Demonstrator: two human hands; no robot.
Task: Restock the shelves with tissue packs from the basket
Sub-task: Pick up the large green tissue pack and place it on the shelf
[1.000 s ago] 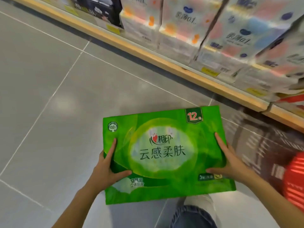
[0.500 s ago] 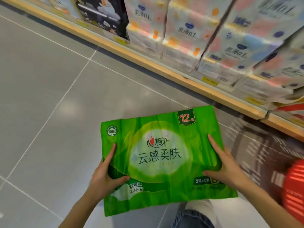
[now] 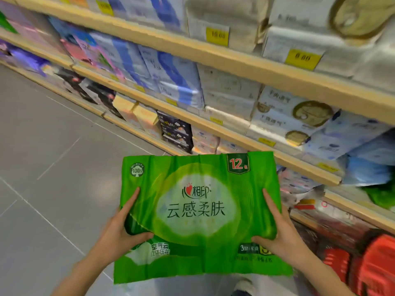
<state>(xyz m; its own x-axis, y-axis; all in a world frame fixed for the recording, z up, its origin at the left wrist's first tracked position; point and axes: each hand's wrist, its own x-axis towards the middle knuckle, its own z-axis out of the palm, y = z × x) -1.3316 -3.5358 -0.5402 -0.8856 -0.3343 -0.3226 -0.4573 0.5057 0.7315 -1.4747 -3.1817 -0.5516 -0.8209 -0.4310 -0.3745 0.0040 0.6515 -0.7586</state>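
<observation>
A large green tissue pack (image 3: 201, 212) marked "12" is held flat in front of me, above the floor and just short of the shelves. My left hand (image 3: 119, 229) grips its left side with the thumb on top. On the opposite side my right hand (image 3: 277, 233) clamps the pack the same way. The red basket (image 3: 367, 265) shows at the lower right, partly cut off by the frame.
Wooden-edged shelves (image 3: 235, 65) run diagonally from upper left to right, packed with white, blue and pink tissue packs and yellow price tags (image 3: 217, 35). A green pack (image 3: 378, 193) lies on a lower shelf at far right. Grey tiled floor (image 3: 53, 167) fills the left.
The view has tilted up from the floor to the shelves, showing several shelf levels. The green pack stays gripped in both hands and has come closer to the shelf front.
</observation>
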